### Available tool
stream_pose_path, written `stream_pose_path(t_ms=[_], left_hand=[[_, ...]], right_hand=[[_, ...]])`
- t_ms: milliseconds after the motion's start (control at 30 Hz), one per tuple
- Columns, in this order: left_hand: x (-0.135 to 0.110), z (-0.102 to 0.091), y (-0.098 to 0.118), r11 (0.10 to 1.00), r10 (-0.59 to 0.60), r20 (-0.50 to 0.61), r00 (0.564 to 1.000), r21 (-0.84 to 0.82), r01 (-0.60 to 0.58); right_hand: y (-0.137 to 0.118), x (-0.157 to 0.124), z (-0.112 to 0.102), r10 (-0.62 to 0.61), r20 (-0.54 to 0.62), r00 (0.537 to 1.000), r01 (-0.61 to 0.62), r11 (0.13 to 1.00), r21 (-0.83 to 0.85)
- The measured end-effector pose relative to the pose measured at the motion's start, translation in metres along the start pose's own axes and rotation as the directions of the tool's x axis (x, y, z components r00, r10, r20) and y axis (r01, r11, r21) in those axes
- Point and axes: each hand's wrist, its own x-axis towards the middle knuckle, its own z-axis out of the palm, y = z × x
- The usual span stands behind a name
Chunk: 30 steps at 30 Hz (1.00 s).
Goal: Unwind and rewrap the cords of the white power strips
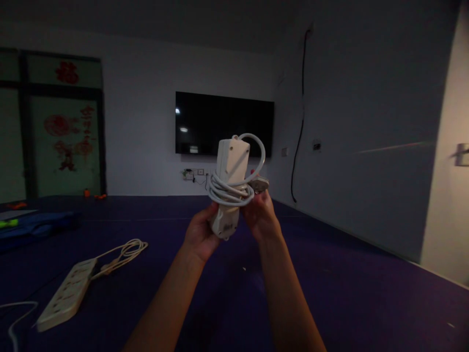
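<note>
A white power strip [234,159] is held up in front of me, tilted, with screws showing on the side facing me. Its white cord [230,194] is wound several times around the middle, and one loop arches out from the top end to the right. My left hand [201,233] is closed around the strip's lower left side. At the cord's right side, my right hand [262,212] grips the plug [259,183], its fingertips partly hidden behind the strip and cord.
Another power strip [68,296] lies on the purple floor [348,293] at left, its cord [128,252] loosely coiled. A white cable [22,310] and blue cloth [40,226] are also at left. A television [223,120] hangs ahead; a black cable [299,139] runs down the right wall.
</note>
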Motion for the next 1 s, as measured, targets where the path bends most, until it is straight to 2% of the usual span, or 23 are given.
stream_pose_path(t_ms=[100,200,300,433,500,600,700,800,867,933,1000], left_hand=[[0.004,0.005,-0.006,0.982,-0.016,-0.030,0.999,-0.186,0.010],[0.007,0.008,-0.011,0.950,-0.070,-0.079,0.994,-0.309,0.042],[0.010,0.007,-0.017,0.929,-0.171,-0.129,0.977,-0.351,0.116],[0.014,0.006,-0.029,0.900,-0.258,-0.190,0.947,-0.403,0.164],[0.016,0.005,-0.034,0.890,-0.292,-0.212,0.933,-0.417,0.184],[0.019,0.004,-0.041,0.889,-0.305,-0.226,0.925,-0.415,0.191],[0.021,0.001,-0.046,0.907,-0.275,-0.214,0.937,-0.381,0.179],[0.019,-0.002,-0.050,0.938,-0.318,-0.202,0.926,-0.206,0.277],[0.015,-0.004,-0.052,0.918,-0.370,-0.225,0.901,0.059,0.392],[0.012,-0.007,-0.053,0.822,-0.358,-0.256,0.898,0.370,0.433],[0.011,-0.011,-0.054,0.712,-0.269,-0.228,0.936,0.607,0.353]], right_hand=[[0.005,0.002,0.003,-0.028,0.039,0.999,0.028,1.000,0.008],[0.009,0.003,0.004,0.011,-0.009,1.000,-0.012,0.999,-0.036],[0.013,0.004,0.002,0.032,-0.094,0.995,-0.044,0.991,-0.129],[0.020,0.006,-0.006,-0.033,-0.115,0.993,-0.008,0.943,-0.333],[0.024,0.007,-0.010,-0.061,-0.155,0.986,-0.002,0.925,-0.380],[0.032,0.008,-0.015,-0.083,-0.205,0.975,-0.007,0.915,-0.404],[0.041,0.011,-0.024,-0.121,-0.222,0.968,0.003,0.884,-0.468],[0.051,0.015,-0.040,-0.171,-0.290,0.942,-0.020,0.831,-0.556],[0.058,0.017,-0.056,-0.183,-0.357,0.916,-0.059,0.818,-0.572],[0.066,0.018,-0.076,-0.147,-0.414,0.898,-0.109,0.839,-0.534],[0.074,0.016,-0.101,-0.111,-0.489,0.865,-0.182,0.840,-0.512]])
